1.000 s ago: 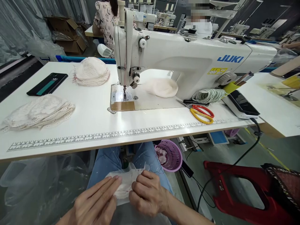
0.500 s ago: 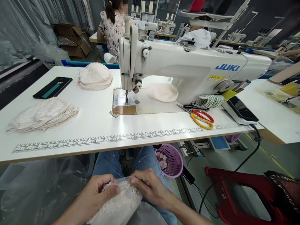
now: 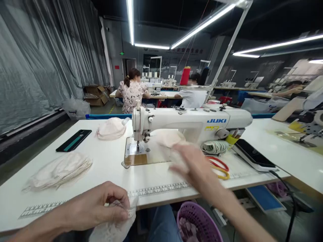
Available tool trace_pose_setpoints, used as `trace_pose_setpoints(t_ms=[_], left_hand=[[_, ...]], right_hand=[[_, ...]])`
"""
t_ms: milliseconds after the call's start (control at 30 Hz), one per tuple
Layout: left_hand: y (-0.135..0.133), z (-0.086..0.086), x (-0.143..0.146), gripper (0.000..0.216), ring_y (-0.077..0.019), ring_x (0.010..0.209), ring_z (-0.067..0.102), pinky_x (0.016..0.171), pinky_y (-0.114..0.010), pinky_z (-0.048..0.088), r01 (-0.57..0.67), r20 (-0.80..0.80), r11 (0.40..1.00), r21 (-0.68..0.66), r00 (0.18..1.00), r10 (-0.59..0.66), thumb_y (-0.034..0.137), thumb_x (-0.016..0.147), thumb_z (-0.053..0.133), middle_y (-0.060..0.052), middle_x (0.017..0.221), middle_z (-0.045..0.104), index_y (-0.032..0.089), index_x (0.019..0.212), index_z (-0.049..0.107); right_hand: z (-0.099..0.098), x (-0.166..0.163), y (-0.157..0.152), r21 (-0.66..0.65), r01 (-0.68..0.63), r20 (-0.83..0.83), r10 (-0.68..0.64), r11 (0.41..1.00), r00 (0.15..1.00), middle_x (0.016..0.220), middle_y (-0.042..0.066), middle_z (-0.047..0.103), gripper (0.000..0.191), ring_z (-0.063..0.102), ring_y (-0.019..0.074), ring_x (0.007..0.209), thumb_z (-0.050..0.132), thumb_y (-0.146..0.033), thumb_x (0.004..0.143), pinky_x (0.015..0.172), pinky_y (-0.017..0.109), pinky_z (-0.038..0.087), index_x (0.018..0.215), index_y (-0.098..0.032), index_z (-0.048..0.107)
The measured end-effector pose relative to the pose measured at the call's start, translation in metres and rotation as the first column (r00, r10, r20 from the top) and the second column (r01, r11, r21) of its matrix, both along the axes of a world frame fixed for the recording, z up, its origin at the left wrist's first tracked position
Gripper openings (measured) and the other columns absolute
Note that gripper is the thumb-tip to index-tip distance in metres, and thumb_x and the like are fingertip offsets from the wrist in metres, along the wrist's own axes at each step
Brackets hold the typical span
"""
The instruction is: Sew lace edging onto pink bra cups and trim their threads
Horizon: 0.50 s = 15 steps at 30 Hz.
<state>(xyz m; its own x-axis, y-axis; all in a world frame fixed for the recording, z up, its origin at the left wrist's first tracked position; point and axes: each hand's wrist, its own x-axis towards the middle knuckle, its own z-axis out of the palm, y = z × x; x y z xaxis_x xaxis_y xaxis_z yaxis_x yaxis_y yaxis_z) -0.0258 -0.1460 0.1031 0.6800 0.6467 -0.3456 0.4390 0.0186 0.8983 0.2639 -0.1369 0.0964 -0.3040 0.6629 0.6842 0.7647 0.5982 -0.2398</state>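
My left hand (image 3: 108,205) is closed, thumb against fingers, on a cream lace fabric piece (image 3: 113,228) that hangs at the table's front edge. My right hand (image 3: 194,164), smeared by motion, reaches over the table in front of the sewing machine (image 3: 191,117). Its fingertips are near a smooth beige fabric piece (image 3: 169,137) lying under the machine arm; whether they touch it or hold anything, I cannot tell. Right beside that hand lie scissors (image 3: 222,173) with red and yellow handles, their blades hidden.
Two stacks of cream fabric pieces, a near stack (image 3: 62,169) and a far stack (image 3: 111,128), lie left of the needle. A dark phone-like object (image 3: 74,140) is beside them. A coil of pale cord (image 3: 214,147) and a black-screened device (image 3: 253,154) stand right. A purple basket (image 3: 202,222) is below.
My right hand has let go of the lace fabric piece and moved up over the table. My left hand keeps hold of it and has risen slightly. The view has tilted upward.
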Motion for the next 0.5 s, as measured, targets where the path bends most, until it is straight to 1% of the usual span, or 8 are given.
trace_pose_setpoints(t_ms=[33, 100, 167, 200, 267, 400, 433, 500], left_hand=[[0.005, 0.005, 0.001, 0.020, -0.0127, 0.065, 0.047, 0.061, -0.021, 0.034, 0.019, 0.008, 1.000, 0.012, 1.000, -0.019, 0.034, 0.077, 0.065, 0.003, 0.065, 0.056, 0.015, 0.071, 0.064], [0.016, 0.012, 0.003, 0.022, -0.0122, 0.064, 0.045, 0.060, -0.020, 0.034, 0.015, 0.030, 1.000, 0.000, 0.999, -0.015, 0.035, 0.074, 0.068, 0.003, 0.063, 0.053, 0.014, 0.071, 0.065], [0.029, 0.019, 0.004, 0.026, -0.0112, 0.061, 0.043, 0.058, -0.020, 0.033, -0.010, 0.045, 1.000, -0.025, 0.999, 0.011, 0.038, 0.071, 0.070, 0.004, 0.060, 0.052, 0.013, 0.071, 0.066], [0.035, 0.023, 0.003, 0.027, -0.0107, 0.059, 0.043, 0.056, -0.019, 0.032, -0.026, 0.039, 1.000, -0.003, 0.999, 0.026, 0.039, 0.071, 0.070, 0.004, 0.059, 0.052, 0.012, 0.072, 0.066], [0.047, 0.033, 0.001, 0.026, -0.0103, 0.057, 0.044, 0.054, -0.019, 0.032, -0.076, 0.014, 0.987, 0.144, 0.997, 0.075, 0.038, 0.071, 0.069, 0.004, 0.058, 0.054, 0.012, 0.073, 0.066], [0.061, 0.031, -0.001, 0.012, -0.0142, 0.070, 0.056, 0.068, -0.022, 0.041, -0.144, 0.016, 0.853, 0.502, 0.987, 0.157, 0.028, 0.079, 0.062, 0.003, 0.069, 0.064, 0.017, 0.074, 0.065], [0.061, 0.022, -0.001, 0.010, -0.0152, 0.076, 0.058, 0.074, -0.024, 0.042, -0.128, 0.033, 0.783, 0.609, 0.990, 0.136, 0.024, 0.082, 0.059, 0.002, 0.075, 0.067, 0.019, 0.076, 0.065], [0.059, -0.008, -0.001, 0.015, -0.0163, 0.084, 0.060, 0.078, -0.026, 0.044, -0.070, 0.050, 0.552, 0.831, 0.997, 0.052, 0.017, 0.087, 0.052, -0.001, 0.086, 0.068, 0.021, 0.079, 0.064]], right_hand=[[-0.010, -0.015, -0.004, -0.135, -0.230, -0.033, 0.227, 0.964, 0.973, 0.111, 0.015, 0.061, 0.053, 0.054, 0.0242, 0.104, 0.056, -0.053, 0.084, 0.088, 0.036, 0.043, 0.120, -0.013, 0.051], [-0.031, -0.044, -0.007, -0.410, -0.526, -0.208, 0.485, 0.745, 0.850, 0.111, 0.009, 0.062, 0.073, 0.056, 0.0202, 0.099, 0.070, -0.059, 0.068, 0.082, 0.029, 0.047, 0.123, -0.016, 0.050], [-0.043, -0.063, 0.001, -0.599, -0.595, -0.384, 0.459, 0.536, 0.801, 0.085, 0.001, 0.065, 0.056, 0.057, 0.0146, 0.077, 0.071, -0.059, 0.065, 0.066, 0.022, 0.047, 0.100, -0.017, 0.062], [-0.042, -0.067, 0.007, -0.639, -0.593, -0.433, 0.409, 0.489, 0.803, 0.075, -0.001, 0.063, 0.047, 0.056, 0.0128, 0.070, 0.071, -0.057, 0.067, 0.061, 0.020, 0.045, 0.088, -0.016, 0.063], [-0.028, -0.063, 0.022, -0.642, -0.543, -0.428, 0.335, 0.542, 0.840, 0.064, -0.003, 0.058, 0.036, 0.053, 0.0107, 0.061, 0.068, -0.049, 0.074, 0.056, 0.019, 0.041, 0.073, -0.014, 0.061], [0.012, -0.044, 0.033, -0.266, -0.287, -0.012, 0.295, 0.920, 0.955, 0.064, -0.002, 0.057, 0.016, 0.050, 0.0110, 0.060, 0.058, -0.023, 0.087, 0.061, 0.023, 0.034, 0.073, -0.016, 0.056], [0.015, -0.042, 0.030, -0.148, -0.253, 0.129, 0.273, 0.956, 0.953, 0.066, -0.001, 0.057, 0.015, 0.048, 0.0112, 0.060, 0.053, -0.018, 0.089, 0.062, 0.025, 0.032, 0.073, -0.016, 0.055], [0.007, -0.041, 0.021, -0.040, -0.241, 0.361, 0.239, 0.970, 0.901, 0.068, 0.000, 0.057, 0.019, 0.047, 0.0119, 0.059, 0.047, -0.010, 0.090, 0.061, 0.027, 0.029, 0.073, -0.017, 0.052]])
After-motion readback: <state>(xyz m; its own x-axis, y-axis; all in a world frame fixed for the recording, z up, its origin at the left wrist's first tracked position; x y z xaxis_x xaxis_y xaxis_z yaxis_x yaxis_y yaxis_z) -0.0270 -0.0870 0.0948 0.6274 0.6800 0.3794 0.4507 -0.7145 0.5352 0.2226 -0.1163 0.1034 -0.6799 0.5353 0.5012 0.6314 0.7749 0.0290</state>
